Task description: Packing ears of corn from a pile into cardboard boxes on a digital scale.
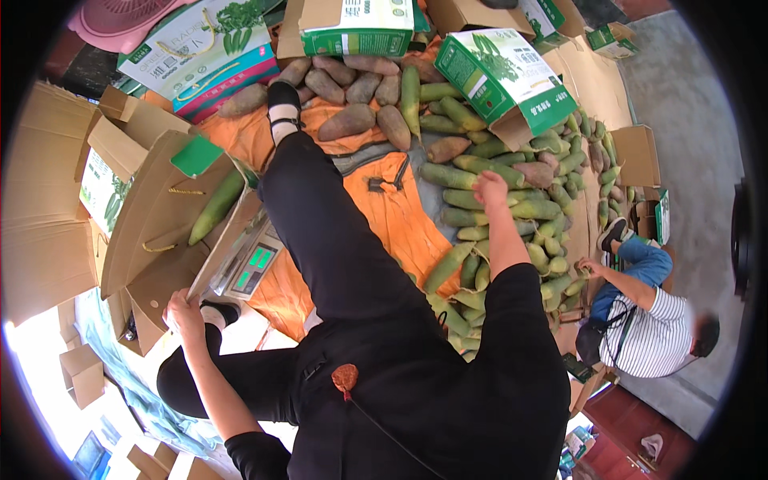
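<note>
My left hand (186, 320) is closed on the near edge of an open cardboard box (152, 220). Inside that box lies one long green radish (218, 206). Beside it, a digital scale (254, 260) with lit green readouts is partly hidden by the box wall. My right hand (490, 190) is over a large pile of green radishes (536, 210), its fingers curled against a green radish (460, 198). The underside of that grip is hidden. Between my hands, my bent leg crosses an orange cloth (412, 212).
Reddish-brown radishes (348, 122) lie beyond my foot. Printed cartons (512, 76) stand along the far side, near a pink plastic basin (120, 24). At right, a person in a striped shirt (652, 336) reaches toward the pile. More cardboard boxes (84, 372) stand at lower left.
</note>
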Demonstrator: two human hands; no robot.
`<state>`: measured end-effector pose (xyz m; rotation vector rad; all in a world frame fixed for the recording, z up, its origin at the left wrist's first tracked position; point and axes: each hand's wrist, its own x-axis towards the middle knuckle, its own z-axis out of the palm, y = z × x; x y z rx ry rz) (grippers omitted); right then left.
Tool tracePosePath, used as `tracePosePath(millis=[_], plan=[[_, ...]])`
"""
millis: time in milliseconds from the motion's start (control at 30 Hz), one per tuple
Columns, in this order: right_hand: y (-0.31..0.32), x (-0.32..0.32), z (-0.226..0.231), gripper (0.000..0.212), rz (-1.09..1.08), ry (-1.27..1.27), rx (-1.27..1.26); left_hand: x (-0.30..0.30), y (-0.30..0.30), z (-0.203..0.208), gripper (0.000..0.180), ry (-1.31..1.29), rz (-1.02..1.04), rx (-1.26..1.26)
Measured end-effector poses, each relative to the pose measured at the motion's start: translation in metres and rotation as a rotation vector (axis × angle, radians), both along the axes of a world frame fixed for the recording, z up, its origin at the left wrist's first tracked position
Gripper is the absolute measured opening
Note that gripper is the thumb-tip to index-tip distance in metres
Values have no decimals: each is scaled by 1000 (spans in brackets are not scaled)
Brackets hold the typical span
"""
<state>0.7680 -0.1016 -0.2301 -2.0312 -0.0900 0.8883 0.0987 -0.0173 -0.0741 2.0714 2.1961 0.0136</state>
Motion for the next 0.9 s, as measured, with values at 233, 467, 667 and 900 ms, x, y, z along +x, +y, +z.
tracePosePath(millis=[233,467,667,900], plan=[[103,42,68,71,-146,31,261,6,-1,9,19,24,-3,-46],[147,57,82,78,-198,142,480,-3,-2,3,21,3,17,-8],[176,48,77,50,-476,95,452,-5,-2,5,17,18,70,-43],[172,56,81,22,-189,-419,579,8,1,4,16,-21,46,-16]])
